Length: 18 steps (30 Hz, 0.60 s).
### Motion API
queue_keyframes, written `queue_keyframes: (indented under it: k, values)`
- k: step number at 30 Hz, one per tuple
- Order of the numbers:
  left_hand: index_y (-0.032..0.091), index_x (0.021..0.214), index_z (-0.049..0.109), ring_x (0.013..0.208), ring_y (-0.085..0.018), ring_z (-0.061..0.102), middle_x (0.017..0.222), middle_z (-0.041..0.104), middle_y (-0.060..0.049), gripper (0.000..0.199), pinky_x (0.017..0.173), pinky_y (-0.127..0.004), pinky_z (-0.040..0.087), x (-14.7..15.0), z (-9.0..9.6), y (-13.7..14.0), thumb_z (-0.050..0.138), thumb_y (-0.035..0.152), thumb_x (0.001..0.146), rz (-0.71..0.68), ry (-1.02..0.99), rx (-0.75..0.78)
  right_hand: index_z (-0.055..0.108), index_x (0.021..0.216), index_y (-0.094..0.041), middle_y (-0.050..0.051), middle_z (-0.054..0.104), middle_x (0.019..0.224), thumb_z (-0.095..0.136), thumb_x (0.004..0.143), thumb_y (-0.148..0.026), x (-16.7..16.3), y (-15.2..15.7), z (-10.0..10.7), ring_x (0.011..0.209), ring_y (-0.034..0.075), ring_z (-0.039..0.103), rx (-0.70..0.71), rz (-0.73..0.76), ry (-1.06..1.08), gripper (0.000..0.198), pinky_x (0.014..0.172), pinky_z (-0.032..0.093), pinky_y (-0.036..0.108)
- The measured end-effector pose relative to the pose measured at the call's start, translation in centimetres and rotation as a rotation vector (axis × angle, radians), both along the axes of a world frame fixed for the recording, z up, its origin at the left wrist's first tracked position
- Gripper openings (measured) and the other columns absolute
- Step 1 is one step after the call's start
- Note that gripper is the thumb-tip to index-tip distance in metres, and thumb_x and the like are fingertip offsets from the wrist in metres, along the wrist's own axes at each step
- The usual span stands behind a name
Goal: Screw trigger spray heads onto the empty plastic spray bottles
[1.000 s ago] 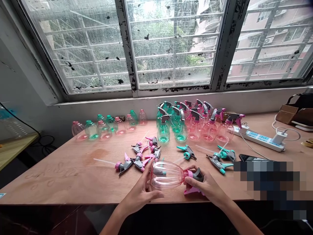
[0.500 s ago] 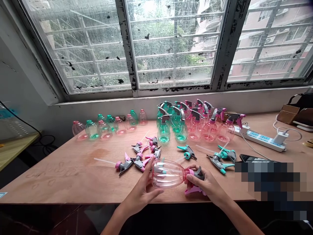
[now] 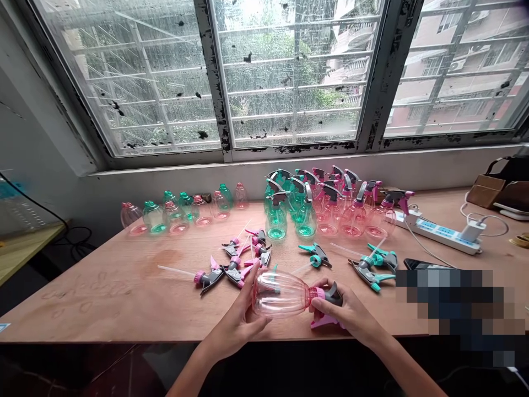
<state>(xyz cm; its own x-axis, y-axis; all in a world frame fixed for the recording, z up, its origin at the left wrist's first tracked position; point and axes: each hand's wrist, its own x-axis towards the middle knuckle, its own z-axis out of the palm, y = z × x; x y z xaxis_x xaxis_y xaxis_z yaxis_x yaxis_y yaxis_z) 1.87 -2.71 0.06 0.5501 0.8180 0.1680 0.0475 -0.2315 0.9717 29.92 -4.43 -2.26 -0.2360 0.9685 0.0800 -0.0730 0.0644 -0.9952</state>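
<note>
A clear pink spray bottle (image 3: pixel 281 293) lies sideways in the air above the table's front edge, its base to the left. My left hand (image 3: pixel 239 314) cups the base end, fingers behind and thumb below. At the neck, my right hand (image 3: pixel 343 309) is closed around the pink collar of the grey and pink trigger head (image 3: pixel 330 295). Left of the bottle lies a cluster of loose pink and grey trigger heads (image 3: pixel 233 270) with thin tubes. Several teal and grey trigger heads (image 3: pixel 370 270) lie beyond my right hand.
Headless pink and green bottles (image 3: pixel 177 219) stand at the back left. Spray bottles with heads fitted (image 3: pixel 306 220) crowd the back middle. A white power strip (image 3: pixel 442 234), a dark phone (image 3: pixel 427 264) and a brown bag (image 3: pixel 496 184) are on the right.
The bottle and both hands have shifted very slightly left in the view. The grip of each hand looks the same.
</note>
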Motion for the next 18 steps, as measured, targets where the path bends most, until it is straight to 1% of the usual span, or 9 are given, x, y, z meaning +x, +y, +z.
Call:
queue_keyframes:
  k: [2,4,6,8,10,12,14,18]
  values:
    - [0.044,0.159,0.0,0.157,-0.031,0.015,0.171,0.014,-0.005,0.103,0.127,-0.052,0.009,0.02,-0.05,0.04,0.074,0.026,0.09,0.007,0.011,-0.003,0.061,0.099,-0.018,0.002,0.075,0.08,0.076,0.087,-0.045,0.05,-0.01,-0.13,0.07,0.019,0.072,0.002,0.009,-0.008,0.033,0.068,0.056,0.031]
    - [0.04,0.16,0.003,0.157,-0.031,0.012,0.171,0.013,-0.005,0.108,0.128,-0.051,0.008,0.07,-0.01,0.03,0.079,0.027,0.085,0.015,0.009,-0.031,0.061,0.099,-0.018,0.001,0.075,0.079,0.075,0.088,-0.045,0.08,-0.06,-0.14,0.07,0.019,0.072,0.006,0.017,-0.023,0.032,0.068,0.055,0.03]
    - [0.036,0.161,0.009,0.156,-0.033,0.016,0.171,0.015,-0.007,0.105,0.128,-0.051,0.013,0.15,0.14,-0.04,0.08,0.029,0.085,0.021,-0.016,-0.074,0.061,0.098,-0.018,0.001,0.076,0.078,0.075,0.088,-0.044,0.09,-0.12,-0.05,0.071,0.019,0.072,0.011,0.024,-0.033,0.031,0.067,0.054,0.029]
    - [0.035,0.161,0.013,0.154,-0.034,0.022,0.17,0.019,-0.008,0.098,0.126,-0.051,0.02,0.21,0.29,-0.11,0.077,0.03,0.087,0.018,-0.047,-0.104,0.061,0.098,-0.018,0.002,0.076,0.079,0.075,0.089,-0.044,0.09,-0.18,0.08,0.071,0.018,0.072,0.013,0.024,-0.031,0.031,0.067,0.054,0.029]
    - [0.036,0.161,0.015,0.153,-0.035,0.026,0.17,0.02,-0.008,0.096,0.124,-0.049,0.027,0.22,0.33,-0.13,0.077,0.028,0.088,0.018,-0.061,-0.095,0.061,0.098,-0.018,0.002,0.076,0.079,0.075,0.089,-0.044,0.08,-0.21,0.18,0.071,0.018,0.072,0.009,0.024,-0.023,0.031,0.068,0.054,0.029]
    - [0.039,0.16,0.016,0.152,-0.034,0.028,0.17,0.017,-0.007,0.095,0.122,-0.047,0.031,0.17,0.19,-0.07,0.076,0.027,0.088,0.026,-0.07,-0.068,0.061,0.099,-0.018,0.002,0.076,0.08,0.076,0.088,-0.044,0.07,-0.21,0.22,0.071,0.018,0.073,0.005,0.03,-0.01,0.031,0.068,0.055,0.03]
    - [0.041,0.16,0.015,0.151,-0.034,0.031,0.171,0.015,-0.006,0.095,0.122,-0.046,0.031,0.1,-0.06,0.04,0.076,0.026,0.088,0.034,-0.073,-0.054,0.061,0.099,-0.018,0.002,0.076,0.081,0.076,0.088,-0.044,0.04,-0.2,0.22,0.071,0.019,0.073,0.002,0.036,0.001,0.031,0.068,0.056,0.03]
    - [0.041,0.16,0.009,0.151,-0.033,0.032,0.171,0.014,-0.007,0.1,0.124,-0.046,0.026,0.06,-0.4,0.19,0.076,0.026,0.088,0.046,-0.056,-0.049,0.061,0.099,-0.018,0.003,0.076,0.08,0.075,0.089,-0.044,0.01,-0.15,0.08,0.071,0.019,0.073,0.004,0.036,-0.009,0.031,0.068,0.056,0.031]
